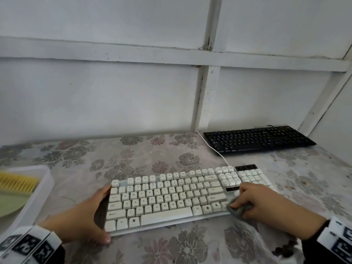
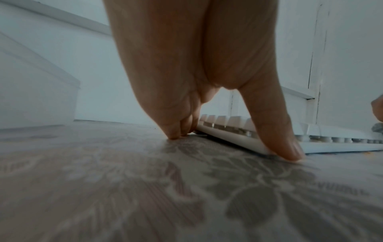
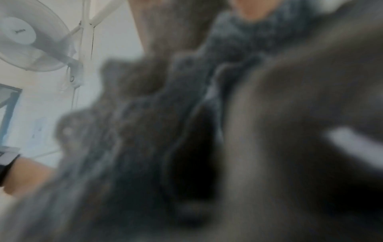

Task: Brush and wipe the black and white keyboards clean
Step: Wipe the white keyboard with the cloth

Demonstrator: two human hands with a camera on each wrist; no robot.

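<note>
— How many keyboards do you count?

— Two. The white keyboard (image 1: pixel 171 197) lies near the front of the flowered surface (image 1: pixel 133 155), slightly askew. The black keyboard (image 1: pixel 257 140) lies well apart from it, at the back right by the wall.

— And the hands?

— Two as well. The left hand (image 1: pixel 82 216) braces the white keyboard's left end: its thumb (image 2: pixel 279 139) lies at the near corner and its fingers (image 2: pixel 180 129) reach the far corner, tips down on the surface. That grip is wide, spanning the end of the board rather than curling round it.

— The right one?

— The right hand (image 1: pixel 266 201) has its grip closed round one grey cloth (image 1: pixel 238 207), bunched under curled fingers and pressed against the white keyboard's lower right keys, beside the arrow cluster. In the right wrist view the cloth (image 3: pixel 165 131) fills the frame in a blur.

— Anything else there?

— One clear tray (image 1: pixel 36 199) at the left edge, holding one brush with yellow bristles (image 1: pixel 17 183) and one pale green dustpan (image 1: pixel 11 204). One white cable (image 1: pixel 215 149) runs from the white keyboard back past the black one. One wall fan (image 3: pixel 31 36) shows in the right wrist view.
</note>
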